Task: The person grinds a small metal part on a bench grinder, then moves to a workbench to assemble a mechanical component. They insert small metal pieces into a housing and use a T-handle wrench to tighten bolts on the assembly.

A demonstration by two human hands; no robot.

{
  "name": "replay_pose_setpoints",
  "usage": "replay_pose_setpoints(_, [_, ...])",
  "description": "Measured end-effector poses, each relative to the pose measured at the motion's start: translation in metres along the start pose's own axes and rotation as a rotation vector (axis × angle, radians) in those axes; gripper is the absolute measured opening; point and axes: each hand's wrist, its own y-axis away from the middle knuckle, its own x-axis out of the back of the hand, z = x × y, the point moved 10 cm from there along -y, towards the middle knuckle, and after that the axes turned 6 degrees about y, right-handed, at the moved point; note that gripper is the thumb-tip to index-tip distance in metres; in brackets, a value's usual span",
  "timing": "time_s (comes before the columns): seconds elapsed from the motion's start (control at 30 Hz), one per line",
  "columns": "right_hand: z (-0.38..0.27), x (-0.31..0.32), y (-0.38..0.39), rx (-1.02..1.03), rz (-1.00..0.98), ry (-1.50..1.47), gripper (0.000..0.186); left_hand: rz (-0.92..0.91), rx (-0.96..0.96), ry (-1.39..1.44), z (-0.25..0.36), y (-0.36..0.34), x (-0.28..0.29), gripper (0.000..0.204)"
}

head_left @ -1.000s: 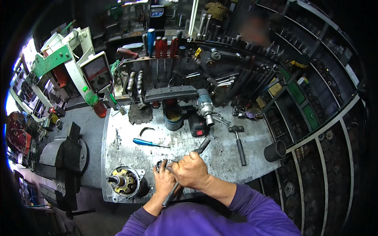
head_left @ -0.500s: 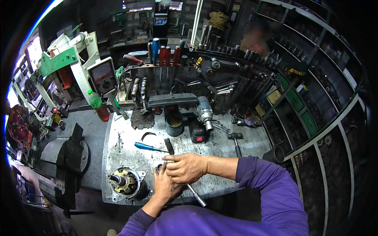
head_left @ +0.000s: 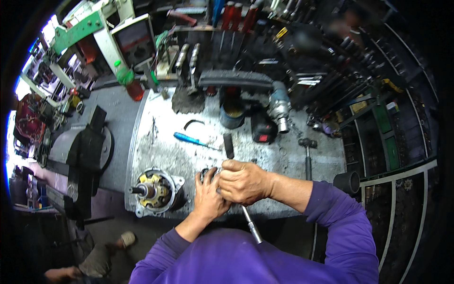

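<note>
At the bench's front edge my left hand (head_left: pixel 210 196) spreads its fingers around a dark round metal part (head_left: pixel 205 174), most of it hidden beneath the hand. Pressed against it, my right hand (head_left: pixel 245 182) is closed in a fist around a socket wrench (head_left: pixel 253 228). The wrench's shiny shaft comes out below the fist and points toward my body. To the left stands a motor-like housing (head_left: pixel 158 191) with an upright shaft and yellowish plates inside. A dark rectangular bar (head_left: pixel 228 146) lies just beyond my hands, with a blue-handled screwdriver (head_left: pixel 189 138) to its left.
A hammer (head_left: pixel 308 158) lies at the right, near a dark cup (head_left: pixel 347 182). Behind are a cordless impact wrench (head_left: pixel 279 106), a tin (head_left: pixel 232 116) and a bottle of red liquid (head_left: pixel 130 83). A vise (head_left: pixel 85 146) stands left. Another person's leg (head_left: pixel 101 260) shows lower left.
The view has shifted, so the bench sits higher and another person's leg now shows. My right hand has turned into a tighter fist, and the left fingers are more spread.
</note>
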Motion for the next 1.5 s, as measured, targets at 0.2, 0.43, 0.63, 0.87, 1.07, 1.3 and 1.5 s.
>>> replay_pose_setpoints(0.2, [0.005,0.005,-0.005,-0.067,0.031,0.088,0.022,0.033,-0.005,0.042,0.004,-0.005,0.009,0.049])
replay_pose_setpoints(0.43, [0.008,0.002,-0.002,-0.143,0.036,0.079,0.021,0.036,-0.001,0.053,0.002,-0.001,0.004,0.041])
replay_pose_setpoints(0.63, [0.013,0.015,-0.010,-0.151,-0.012,0.114,0.019,0.141,-0.083,0.105,0.005,0.007,0.025,0.062])
replay_pose_setpoints(0.87, [0.015,0.031,-0.023,-0.278,0.103,0.130,0.029,0.216,0.271,0.548,-0.048,0.097,0.043,0.076])
replay_pose_setpoints(1.07, [0.003,-0.004,-0.040,-0.164,0.117,0.061,0.035,0.345,0.216,0.542,-0.062,0.084,0.031,0.059])
replay_pose_setpoints(1.3, [-0.008,-0.010,-0.065,0.181,0.053,-0.004,0.020,0.380,0.127,0.605,-0.061,0.052,0.033,0.055])
replay_pose_setpoints(1.5, [-0.009,-0.022,-0.071,-0.035,-0.036,0.130,0.019,0.342,0.123,0.764,-0.059,0.046,0.028,0.037])
